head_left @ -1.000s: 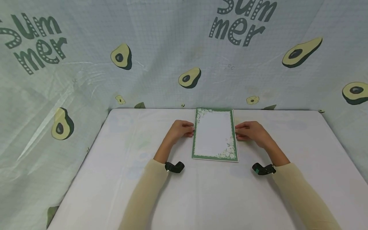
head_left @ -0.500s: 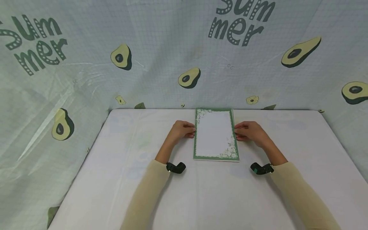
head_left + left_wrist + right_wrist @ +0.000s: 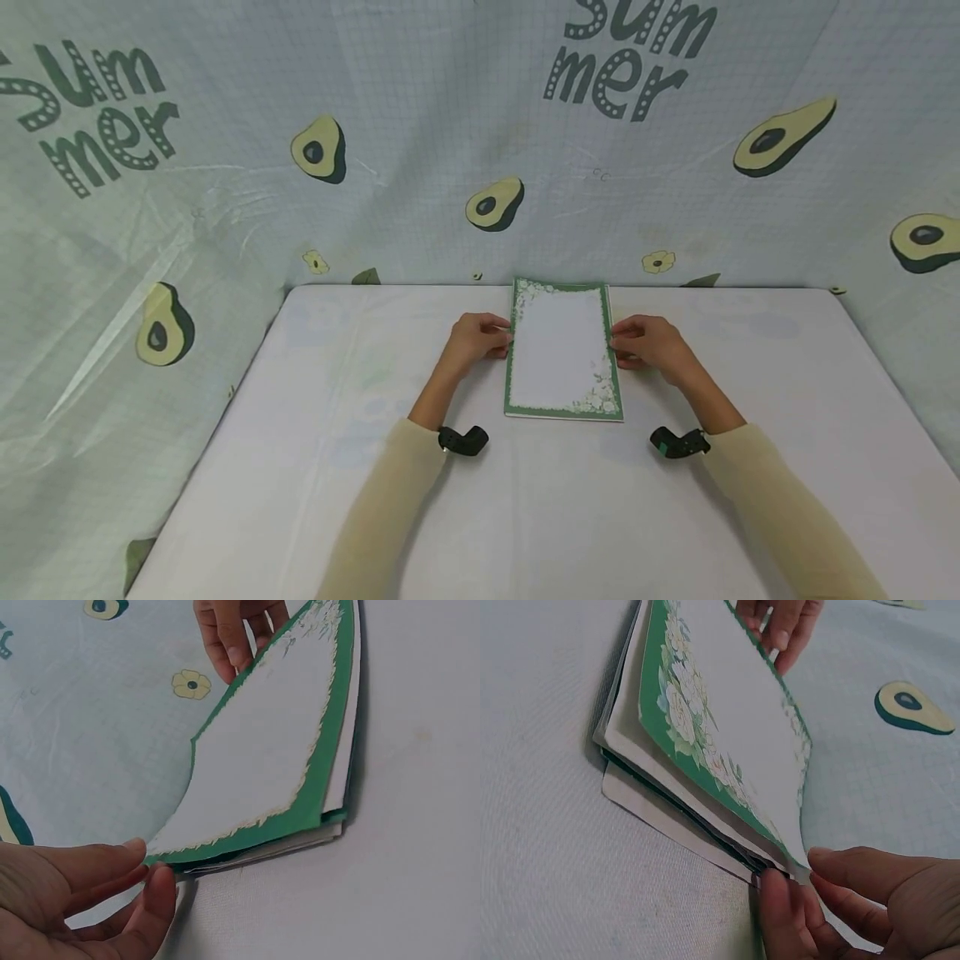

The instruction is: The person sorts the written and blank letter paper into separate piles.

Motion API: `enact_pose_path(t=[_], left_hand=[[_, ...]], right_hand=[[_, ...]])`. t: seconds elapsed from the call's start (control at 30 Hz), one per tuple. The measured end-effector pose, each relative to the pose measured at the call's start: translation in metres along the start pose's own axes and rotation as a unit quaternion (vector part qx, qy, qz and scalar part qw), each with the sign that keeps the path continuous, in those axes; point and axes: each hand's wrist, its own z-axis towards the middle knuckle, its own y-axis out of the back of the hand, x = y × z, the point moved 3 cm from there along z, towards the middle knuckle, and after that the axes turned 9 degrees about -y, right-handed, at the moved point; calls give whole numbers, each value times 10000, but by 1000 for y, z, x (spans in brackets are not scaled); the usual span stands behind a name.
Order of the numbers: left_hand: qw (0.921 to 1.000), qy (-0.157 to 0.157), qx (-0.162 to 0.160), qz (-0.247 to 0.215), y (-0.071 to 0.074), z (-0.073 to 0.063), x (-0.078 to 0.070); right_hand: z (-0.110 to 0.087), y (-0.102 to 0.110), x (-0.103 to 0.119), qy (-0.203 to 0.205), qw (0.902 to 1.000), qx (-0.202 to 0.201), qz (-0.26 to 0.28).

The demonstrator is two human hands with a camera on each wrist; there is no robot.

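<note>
A stack of paper sheets (image 3: 562,350) lies upright-wise on the white table, its top sheet white with a green border and pale flowers. My left hand (image 3: 480,337) pinches its left edge between thumb and fingers. Opposite, my right hand (image 3: 647,340) pinches the right edge. In the left wrist view the top sheet (image 3: 262,742) bows upward, with more sheets layered under it. Uneven layers (image 3: 675,802) also show in the right wrist view, separated by gaps near the corner. Both thumbs press from above, fingers at the side and below.
A white cloth covers the table (image 3: 555,500). Behind it hangs a pale curtain (image 3: 405,167) printed with avocados and lettering, which also runs down the left side. A black wrist device (image 3: 462,440) sits on the left wrist, another device (image 3: 678,442) on the right.
The stack has shifted slightly right, and the far edge of its top sheet now stands a little higher. Both hands have moved slightly inward, keeping hold of the sides.
</note>
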Motion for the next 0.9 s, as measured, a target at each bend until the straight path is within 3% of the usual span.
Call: enact_pose_path(t=[0.27,0.57,0.9], left_hand=[[9978,-96,-384,537,-3,-1,-4],[9977,-149,-597,299,-4,-3,-4],[9940,-453,-994,-26,-2,-5,-4]], right_hand=[[-3,-3,4,282,9971,-576,-406],[-3,-6,5,388,9973,-611,151],[-9,1,7,538,9916,-1020,579]])
